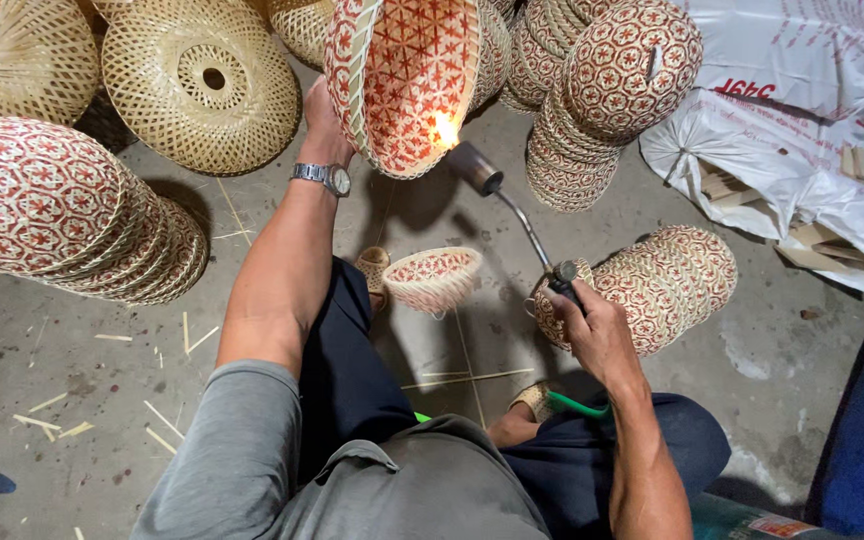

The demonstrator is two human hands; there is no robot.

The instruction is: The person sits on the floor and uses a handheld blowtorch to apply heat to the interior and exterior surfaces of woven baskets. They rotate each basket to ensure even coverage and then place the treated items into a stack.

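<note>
At nine o'clock lies a leaning stack of red-patterned woven bowls (72, 215), and at eleven o'clock plain bamboo baskets (202, 85) rest on the concrete floor (72, 350), which is littered with splints.

The left hand (324, 115), a wristwatch (324, 177) below it, is clenched on the rim of a red-and-cream basket (407, 75), held up at twelve o'clock with its hollow tilted toward the flame.

A smaller bowl (434, 278) sits between the knees at centre.

The right hand (592, 335), at four o'clock, grips the handle of a gas torch (512, 215), whose nozzle points at the basket's lower rim, where the flame touches.

Singeing stray fibres seems to be the step in hand. The next move likely calls for turning the basket so no spot scorches.

At two o'clock stand further patterned stacks (607, 90) and white sacks (802, 120).
</note>
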